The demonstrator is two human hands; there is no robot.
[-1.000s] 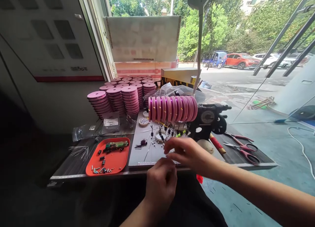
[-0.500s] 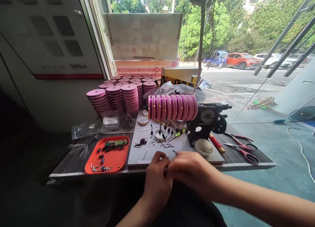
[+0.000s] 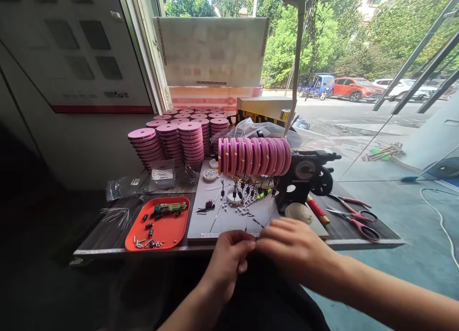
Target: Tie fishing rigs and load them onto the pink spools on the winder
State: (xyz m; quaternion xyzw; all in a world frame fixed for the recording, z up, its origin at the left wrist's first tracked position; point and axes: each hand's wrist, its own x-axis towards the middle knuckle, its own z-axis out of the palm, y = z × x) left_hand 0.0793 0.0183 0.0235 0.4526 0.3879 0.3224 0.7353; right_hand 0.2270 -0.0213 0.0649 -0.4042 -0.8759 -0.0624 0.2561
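Note:
My left hand [image 3: 227,259] is closed in a pinch at the front edge of the white board [image 3: 201,226]. A tiny dark tip shows above its fingers, too small to name. My right hand [image 3: 292,242] meets it from the right, its fingers bent together and slightly blurred; what they grip is hidden. Beyond the hands, a row of pink foam spools [image 3: 254,157] is mounted on a black geared winder [image 3: 301,171]. Small black pieces hang on lines below the spools, over white beads [image 3: 244,210] scattered around a small round dish [image 3: 234,195].
An orange tray [image 3: 132,226] with small metal parts lies left, beside thin wires [image 3: 116,217]. Stacked pink spools [image 3: 191,142] stand behind. Scissors [image 3: 362,226], pliers [image 3: 353,204], a red-wrapped stick [image 3: 318,211] and a pale bowl [image 3: 298,213] are on the right.
My left hand has dropped slightly and its fingers have turned toward the right. My right hand has shifted a little rightward, opening a small gap between the hands. The view moved slightly.

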